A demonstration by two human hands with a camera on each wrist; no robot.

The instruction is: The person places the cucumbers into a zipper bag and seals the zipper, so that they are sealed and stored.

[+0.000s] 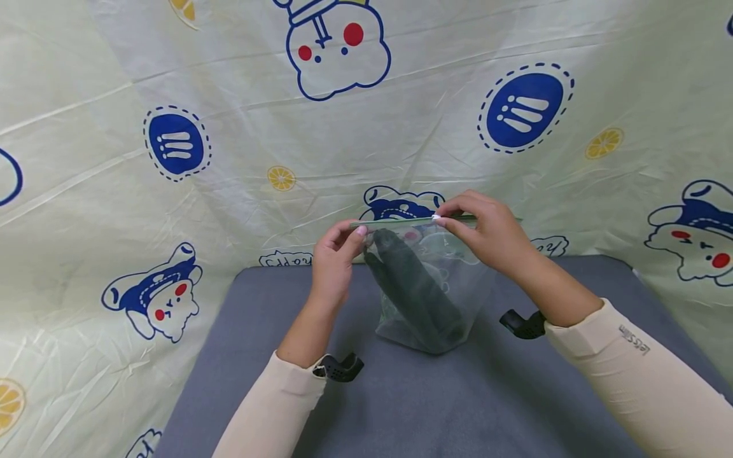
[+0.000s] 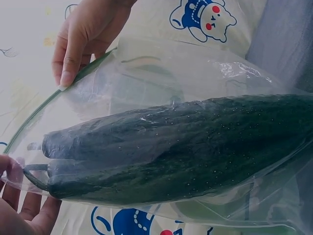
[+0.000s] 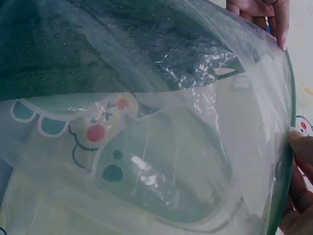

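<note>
A clear slider zip bag (image 1: 392,331) with a green zip strip (image 1: 395,222) stands upright on the table, held up by its top edge. Inside lean two long dark green cucumbers (image 2: 186,147), stems toward the opening. My left hand (image 1: 334,257) pinches the left end of the zip strip between thumb and fingers. Farther right along the strip, my right hand (image 1: 487,230) pinches the small white slider (image 1: 436,217). In the right wrist view, pale green printed shapes (image 3: 171,161) show on the bag. Whether the zip is sealed left of the slider cannot be told.
The bag rests on a grey cloth-covered table (image 1: 401,413). Behind and beside it hangs a pale curtain (image 1: 229,83) with blue, red and orange cartoon prints. Black camera mounts (image 1: 342,367) stick out from both wrists near the bag.
</note>
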